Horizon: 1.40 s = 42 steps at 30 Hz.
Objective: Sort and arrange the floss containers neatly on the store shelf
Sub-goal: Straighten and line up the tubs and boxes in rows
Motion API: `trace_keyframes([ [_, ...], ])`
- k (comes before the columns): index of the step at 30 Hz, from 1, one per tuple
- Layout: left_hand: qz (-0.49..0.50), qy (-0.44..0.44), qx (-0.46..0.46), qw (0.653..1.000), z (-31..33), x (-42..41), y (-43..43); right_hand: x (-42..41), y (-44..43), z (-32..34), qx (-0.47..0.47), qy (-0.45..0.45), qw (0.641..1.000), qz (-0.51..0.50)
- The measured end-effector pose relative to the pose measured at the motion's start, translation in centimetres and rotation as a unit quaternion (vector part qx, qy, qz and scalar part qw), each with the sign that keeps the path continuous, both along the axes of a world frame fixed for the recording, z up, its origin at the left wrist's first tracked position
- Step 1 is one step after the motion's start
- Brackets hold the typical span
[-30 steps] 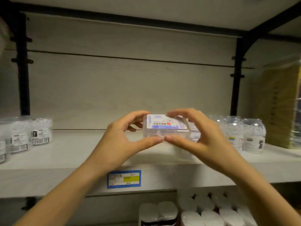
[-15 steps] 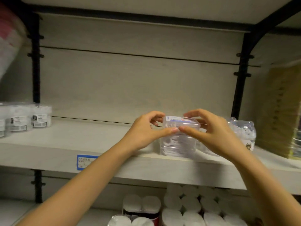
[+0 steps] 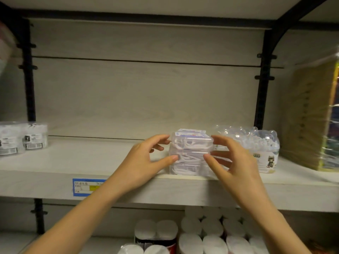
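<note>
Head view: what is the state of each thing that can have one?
Stack of clear plastic floss boxes: closed, stacked at the front of the pale shelf.
Left hand: fingers curled round the stack's left side.
Right hand: fingers curled round its right side.
Clear bear-shaped containers: standing upright.
Round clear tubs: standing upright.
</note>
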State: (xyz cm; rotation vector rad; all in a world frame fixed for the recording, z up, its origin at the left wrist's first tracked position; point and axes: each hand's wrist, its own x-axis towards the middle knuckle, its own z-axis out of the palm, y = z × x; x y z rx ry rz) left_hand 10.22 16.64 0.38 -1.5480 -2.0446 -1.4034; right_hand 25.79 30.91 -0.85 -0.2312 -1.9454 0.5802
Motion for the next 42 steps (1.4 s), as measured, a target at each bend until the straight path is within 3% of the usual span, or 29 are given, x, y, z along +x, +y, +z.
trace_keyframes([
  [8, 0.033, 0.03, -0.013, 0.999, 0.0, 0.1, 0.1, -0.8, -0.6, 0.0, -0.015, 0.0, 1.0, -0.001],
  [12, 0.067, 0.063, 0.093, 0.991, -0.8, 2.1, -0.9, 1.9, -1.0, -1.3, 0.032, 0.024, 0.999, -0.007],
  [15, 0.042, 0.102, 0.132, 0.985, -1.6, 5.1, -1.2, 5.0, -0.2, -2.1, 0.011, 0.023, 1.0, -0.004],
  [20, -0.064, 0.088, 0.056, 0.993, 0.1, 9.5, 1.6, 9.2, 3.7, -0.2, -0.024, -0.027, 0.999, 0.001],
  [25, -0.033, 0.162, 0.023, 0.986, 5.2, 11.1, 7.2, 9.9, 8.8, 4.3, -0.019, -0.04, 0.997, -0.062],
  [29, 0.04, 0.189, -0.137, 0.972, 8.0, 10.3, 12.7, 8.6, 12.0, 7.4, -0.023, -0.173, 0.98, -0.098],
  [34, 0.082, 0.175, -0.287, 0.938, 9.3, 10.3, 15.2, 7.4, 13.0, 8.3, -0.03, -0.363, 0.928, -0.079],
  [37, 0.057, 0.125, -0.34, 0.93, 9.7, 10.0, 15.2, 7.0, 13.3, 8.3, -0.057, -0.38, 0.921, -0.059],
  [42, 0.019, 0.083, -0.327, 0.941, 10.0, 9.9, 14.9, 7.1, 13.4, 8.3, -0.066, -0.359, 0.93, -0.046],
])
